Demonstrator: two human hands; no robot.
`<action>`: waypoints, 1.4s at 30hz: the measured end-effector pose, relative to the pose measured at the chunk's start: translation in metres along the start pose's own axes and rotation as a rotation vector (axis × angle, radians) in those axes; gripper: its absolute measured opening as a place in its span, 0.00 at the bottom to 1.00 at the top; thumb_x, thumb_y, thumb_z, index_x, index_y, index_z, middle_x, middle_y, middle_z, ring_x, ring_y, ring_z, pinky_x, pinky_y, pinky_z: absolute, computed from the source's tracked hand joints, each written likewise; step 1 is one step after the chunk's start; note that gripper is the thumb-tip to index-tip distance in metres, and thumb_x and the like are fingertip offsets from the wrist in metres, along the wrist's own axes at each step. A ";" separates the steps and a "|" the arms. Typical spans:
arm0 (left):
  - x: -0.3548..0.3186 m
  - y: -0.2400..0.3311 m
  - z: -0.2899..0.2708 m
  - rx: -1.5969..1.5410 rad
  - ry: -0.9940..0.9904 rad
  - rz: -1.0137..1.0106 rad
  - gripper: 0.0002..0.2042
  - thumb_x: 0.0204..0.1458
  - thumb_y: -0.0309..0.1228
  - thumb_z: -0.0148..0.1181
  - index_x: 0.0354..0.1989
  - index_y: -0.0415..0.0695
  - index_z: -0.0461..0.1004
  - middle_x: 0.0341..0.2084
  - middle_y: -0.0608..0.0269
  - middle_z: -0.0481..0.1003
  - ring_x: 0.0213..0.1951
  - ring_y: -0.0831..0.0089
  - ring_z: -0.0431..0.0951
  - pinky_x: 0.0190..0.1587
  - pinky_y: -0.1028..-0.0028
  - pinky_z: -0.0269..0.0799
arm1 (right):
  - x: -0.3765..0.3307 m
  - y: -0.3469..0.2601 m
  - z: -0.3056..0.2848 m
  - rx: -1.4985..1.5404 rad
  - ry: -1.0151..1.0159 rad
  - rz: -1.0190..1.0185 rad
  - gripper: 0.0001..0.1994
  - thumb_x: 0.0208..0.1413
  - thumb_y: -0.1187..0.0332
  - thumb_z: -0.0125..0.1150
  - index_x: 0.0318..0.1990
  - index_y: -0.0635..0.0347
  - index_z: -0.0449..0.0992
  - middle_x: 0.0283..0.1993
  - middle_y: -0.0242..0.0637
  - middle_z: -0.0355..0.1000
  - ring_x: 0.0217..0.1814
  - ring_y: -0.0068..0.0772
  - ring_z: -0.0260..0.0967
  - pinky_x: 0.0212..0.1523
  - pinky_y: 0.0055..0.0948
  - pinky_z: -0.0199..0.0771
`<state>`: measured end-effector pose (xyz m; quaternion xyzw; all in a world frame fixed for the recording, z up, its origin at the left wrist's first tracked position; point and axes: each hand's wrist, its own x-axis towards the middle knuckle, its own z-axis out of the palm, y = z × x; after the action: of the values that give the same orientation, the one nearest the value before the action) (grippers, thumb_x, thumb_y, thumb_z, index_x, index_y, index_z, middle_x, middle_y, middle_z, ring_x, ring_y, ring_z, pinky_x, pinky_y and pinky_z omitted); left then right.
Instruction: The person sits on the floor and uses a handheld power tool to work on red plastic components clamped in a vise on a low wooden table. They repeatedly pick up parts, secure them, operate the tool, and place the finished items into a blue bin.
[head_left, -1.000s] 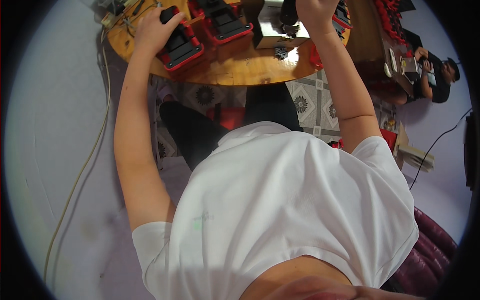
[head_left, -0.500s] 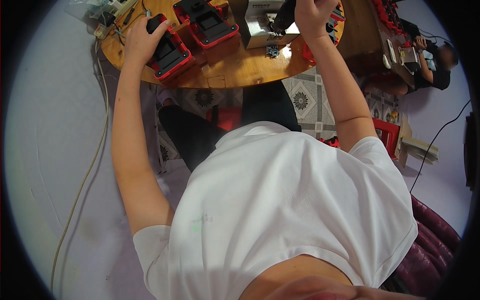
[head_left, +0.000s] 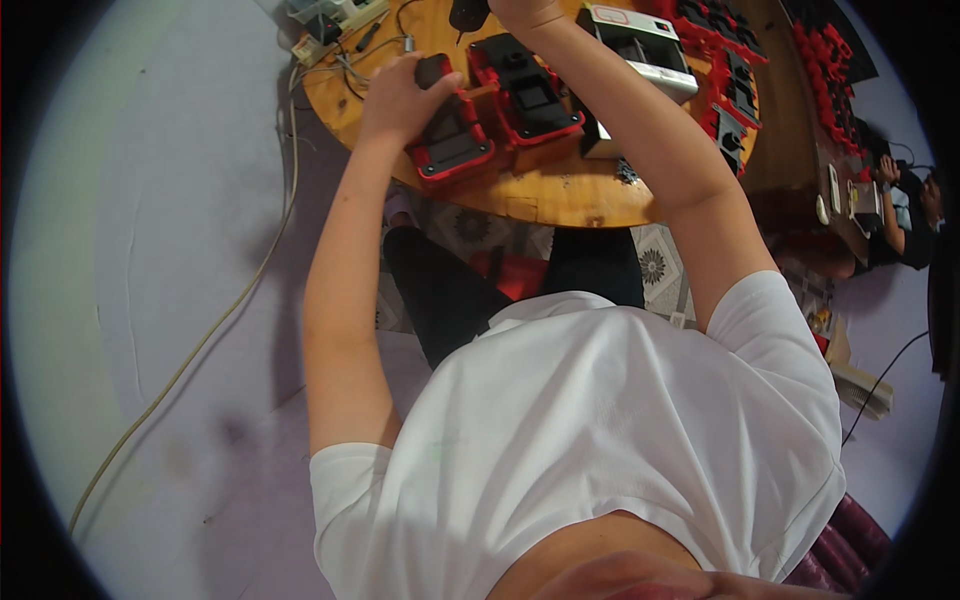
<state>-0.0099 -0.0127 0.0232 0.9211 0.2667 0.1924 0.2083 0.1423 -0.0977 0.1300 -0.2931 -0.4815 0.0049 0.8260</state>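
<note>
My left hand [head_left: 398,98] lies over the left edge of a red and black housing [head_left: 455,145], fingers and thumb closed around its far end. At the top edge, my right hand [head_left: 524,10], partly cut off, grips a black electric screwdriver [head_left: 468,14]. Its thin bit points down, above the table and apart from the housings. A second red and black housing [head_left: 530,95] lies just right of the first, below my right hand. Past my right forearm stands an open white and silver box [head_left: 640,45], partly hidden by the arm.
A small heap of metal screws [head_left: 627,172] lies near the front edge of the round wooden table [head_left: 560,200]. More red and black housings [head_left: 735,90] sit at the right. Cables [head_left: 345,62] and a power strip [head_left: 360,12] are at the far left. Another person [head_left: 900,225] sits at the right.
My right hand has carried the screwdriver left, from over the box to beyond the housings. The left hand keeps its grip on the housing. The whole view has shifted.
</note>
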 end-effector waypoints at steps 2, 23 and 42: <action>0.002 0.003 -0.002 0.015 0.001 -0.013 0.37 0.46 0.59 0.64 0.55 0.38 0.74 0.49 0.46 0.75 0.54 0.50 0.73 0.57 0.59 0.69 | 0.002 0.011 0.008 -0.034 -0.001 -0.035 0.15 0.63 0.59 0.61 0.45 0.58 0.65 0.29 0.26 0.66 0.24 0.15 0.59 0.24 0.20 0.62; -0.004 0.015 -0.004 0.087 -0.038 -0.063 0.36 0.48 0.59 0.62 0.54 0.39 0.73 0.50 0.53 0.74 0.55 0.55 0.71 0.57 0.61 0.69 | -0.006 0.039 0.023 -0.292 -0.156 -0.161 0.14 0.62 0.62 0.61 0.44 0.61 0.64 0.30 0.29 0.66 0.26 0.19 0.61 0.26 0.23 0.65; 0.006 -0.003 0.000 0.010 -0.016 0.034 0.34 0.46 0.60 0.62 0.48 0.39 0.77 0.44 0.50 0.78 0.49 0.49 0.75 0.53 0.58 0.68 | -0.049 -0.126 -0.134 -0.574 -0.087 0.023 0.16 0.62 0.62 0.62 0.48 0.60 0.66 0.28 0.29 0.67 0.23 0.18 0.63 0.24 0.22 0.67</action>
<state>-0.0059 -0.0070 0.0229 0.9282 0.2502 0.1871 0.2023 0.1883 -0.2811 0.1038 -0.5198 -0.4947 -0.1093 0.6878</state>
